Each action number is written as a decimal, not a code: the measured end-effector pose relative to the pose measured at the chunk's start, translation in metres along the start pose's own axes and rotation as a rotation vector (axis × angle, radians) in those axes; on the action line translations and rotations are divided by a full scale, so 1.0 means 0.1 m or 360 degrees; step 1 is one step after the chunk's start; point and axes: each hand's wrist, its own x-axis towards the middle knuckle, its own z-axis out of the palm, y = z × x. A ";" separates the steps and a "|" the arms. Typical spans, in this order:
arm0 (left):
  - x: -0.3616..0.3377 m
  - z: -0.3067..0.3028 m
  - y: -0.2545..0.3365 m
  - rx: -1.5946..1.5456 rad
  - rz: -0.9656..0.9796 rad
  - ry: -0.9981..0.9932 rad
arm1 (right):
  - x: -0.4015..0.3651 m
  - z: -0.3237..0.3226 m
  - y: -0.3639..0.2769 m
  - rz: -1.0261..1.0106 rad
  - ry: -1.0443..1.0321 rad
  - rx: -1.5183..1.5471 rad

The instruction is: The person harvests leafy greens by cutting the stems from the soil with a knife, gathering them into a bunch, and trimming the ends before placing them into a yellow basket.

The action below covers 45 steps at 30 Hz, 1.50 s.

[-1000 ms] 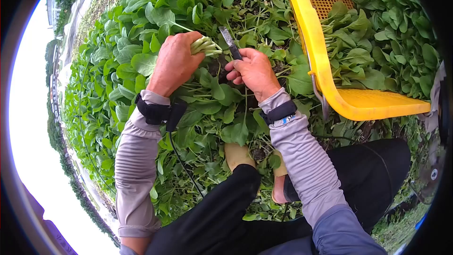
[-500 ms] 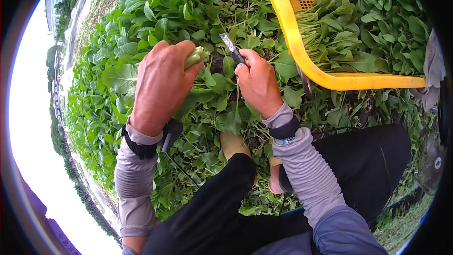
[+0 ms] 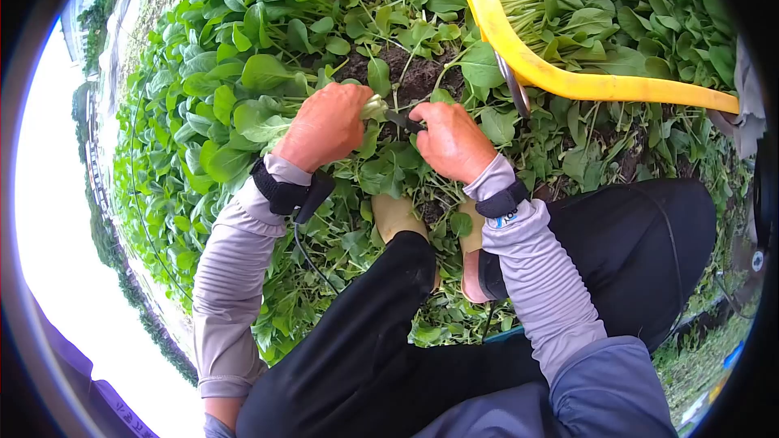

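Observation:
My left hand (image 3: 326,127) is closed around a bunch of leafy greens (image 3: 264,119); the pale stem ends poke out on its right side and the leaves spread to the left. Facing it, my right hand (image 3: 454,139) grips a small dark-handled knife (image 3: 403,121), whose blade points left at the stem ends. Whether blade and stems touch is hard to tell. Bare soil and low leaves lie under both hands.
A yellow crate (image 3: 568,81) full of cut greens (image 3: 576,16) stands at the upper right. Dense growing plants (image 3: 195,73) fill the left side. My bent legs in dark trousers (image 3: 357,308) are below the hands. Cut leaves litter the ground.
My left hand has moved right with the bunch, nearer the knife. The blade has turned from pointing up to pointing left. The crate appears higher in the view.

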 end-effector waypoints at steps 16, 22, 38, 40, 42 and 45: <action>0.06 0.14 -0.22 0.0073 -0.0375 -0.0290 | -0.02 -0.17 0.02 -0.0001 -0.0267 -0.0103; -0.17 -0.45 0.03 -0.0348 -0.0390 -0.0141 | 0.09 -0.14 -0.06 0.0727 -0.0251 0.1266; -0.59 -1.16 0.25 -0.1155 -0.0639 -0.0057 | -0.08 0.14 -0.05 0.0183 -0.0407 -0.0083; -0.68 -1.24 0.30 -0.1113 -0.0596 -0.0034 | -0.07 -0.19 -0.06 0.0335 -0.1193 -0.0395; -0.76 -1.24 0.33 -0.1133 -0.0630 0.0059 | -0.14 -0.35 0.13 0.0197 -0.1170 -0.0234; -0.74 -1.18 0.44 -0.0886 -0.0644 0.0016 | 0.01 -0.57 -0.07 0.0139 -0.0786 0.0170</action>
